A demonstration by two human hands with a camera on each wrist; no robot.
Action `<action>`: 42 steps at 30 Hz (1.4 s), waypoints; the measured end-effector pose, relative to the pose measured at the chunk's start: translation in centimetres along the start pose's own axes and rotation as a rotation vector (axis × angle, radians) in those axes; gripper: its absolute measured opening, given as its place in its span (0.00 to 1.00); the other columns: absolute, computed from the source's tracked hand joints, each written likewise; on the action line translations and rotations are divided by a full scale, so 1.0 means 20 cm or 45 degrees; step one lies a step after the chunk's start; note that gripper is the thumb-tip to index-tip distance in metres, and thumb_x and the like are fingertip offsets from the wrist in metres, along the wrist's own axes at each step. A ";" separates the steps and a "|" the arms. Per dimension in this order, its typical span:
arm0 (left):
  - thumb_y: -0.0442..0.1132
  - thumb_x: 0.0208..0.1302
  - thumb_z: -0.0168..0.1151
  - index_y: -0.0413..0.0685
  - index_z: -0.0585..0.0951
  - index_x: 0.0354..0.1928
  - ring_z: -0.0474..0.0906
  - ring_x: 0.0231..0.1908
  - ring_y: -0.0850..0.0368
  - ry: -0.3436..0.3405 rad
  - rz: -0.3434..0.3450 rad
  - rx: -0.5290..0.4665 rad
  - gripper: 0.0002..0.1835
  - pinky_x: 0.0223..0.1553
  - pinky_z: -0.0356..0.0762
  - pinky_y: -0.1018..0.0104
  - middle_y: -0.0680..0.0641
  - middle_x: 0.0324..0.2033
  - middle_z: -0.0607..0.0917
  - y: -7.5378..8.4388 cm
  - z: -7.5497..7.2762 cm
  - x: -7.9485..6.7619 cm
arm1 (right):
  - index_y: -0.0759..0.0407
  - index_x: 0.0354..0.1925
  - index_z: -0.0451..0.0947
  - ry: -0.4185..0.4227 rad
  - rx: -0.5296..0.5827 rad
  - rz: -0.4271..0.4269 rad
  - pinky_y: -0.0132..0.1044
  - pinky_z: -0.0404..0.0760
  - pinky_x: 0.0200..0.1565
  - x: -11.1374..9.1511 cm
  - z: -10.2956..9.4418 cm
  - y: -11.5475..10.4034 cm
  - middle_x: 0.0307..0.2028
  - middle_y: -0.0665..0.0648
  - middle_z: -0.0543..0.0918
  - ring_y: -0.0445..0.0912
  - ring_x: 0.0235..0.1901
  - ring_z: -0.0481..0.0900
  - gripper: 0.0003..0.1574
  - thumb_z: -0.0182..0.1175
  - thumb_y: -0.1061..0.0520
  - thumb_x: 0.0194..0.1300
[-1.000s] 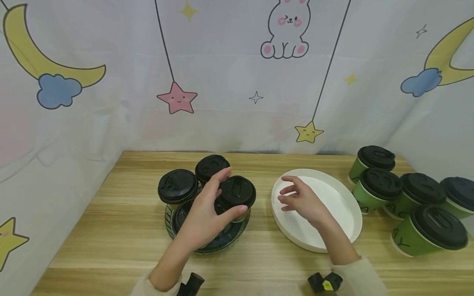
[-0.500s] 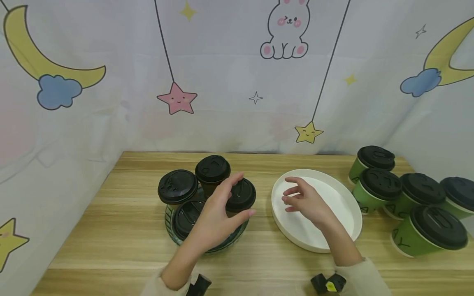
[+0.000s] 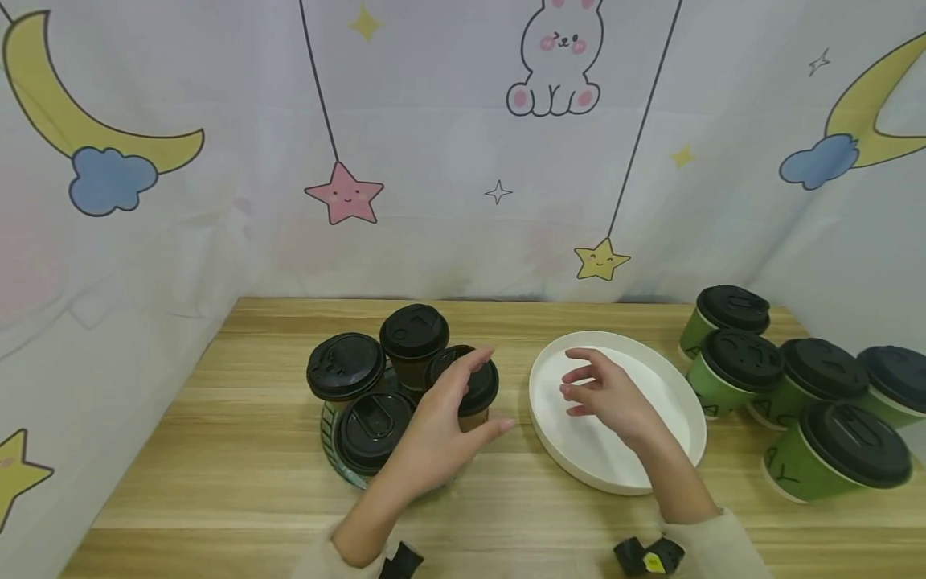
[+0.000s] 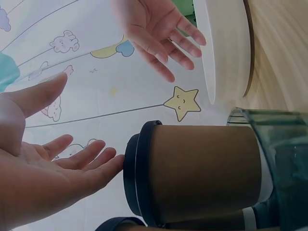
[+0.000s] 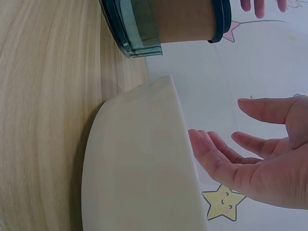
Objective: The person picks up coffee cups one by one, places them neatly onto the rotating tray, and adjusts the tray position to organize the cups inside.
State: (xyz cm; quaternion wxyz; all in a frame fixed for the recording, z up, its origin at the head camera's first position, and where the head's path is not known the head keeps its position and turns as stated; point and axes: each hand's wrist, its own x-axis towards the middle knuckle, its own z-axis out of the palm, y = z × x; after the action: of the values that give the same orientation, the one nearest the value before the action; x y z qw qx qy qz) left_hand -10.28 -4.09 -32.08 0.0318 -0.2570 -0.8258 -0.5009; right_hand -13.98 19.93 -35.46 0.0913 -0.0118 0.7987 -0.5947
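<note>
My left hand hovers over the right part of a green glass tray, fingers spread and holding nothing. On that tray stand several brown paper cups with black lids. The nearest, a brown cup, has its lid right by my left fingertips in the left wrist view. My right hand hangs over a round white plate with a raised rim, its fingers loosely bent around nothing. In the right wrist view the plate's side stands close to the right fingertips.
Several green paper cups with black lids, among them a front green cup, stand at the right of the wooden table. A white cloth printed with stars and moons hangs behind the table and along both sides.
My left hand has moved right across the tray, uncovering the front left cup's lid. My right hand has shifted slightly right over the plate. The cups have stayed put.
</note>
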 end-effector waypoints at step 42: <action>0.41 0.53 0.67 0.48 0.62 0.65 0.59 0.62 0.52 -0.172 -0.074 0.017 0.37 0.59 0.60 0.51 0.46 0.61 0.65 -0.08 0.29 0.07 | 0.71 0.61 0.58 0.041 -0.079 0.012 0.43 0.80 0.39 -0.04 -0.09 0.05 0.44 0.68 0.72 0.55 0.39 0.77 0.29 0.53 0.68 0.64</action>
State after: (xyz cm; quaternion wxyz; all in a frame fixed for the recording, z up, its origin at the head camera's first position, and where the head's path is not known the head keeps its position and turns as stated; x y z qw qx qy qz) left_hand -11.11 0.78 -35.90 -0.0369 -0.2659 -0.8366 -0.4775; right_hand -13.41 22.08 -35.85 0.0807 -0.0013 0.8183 -0.5692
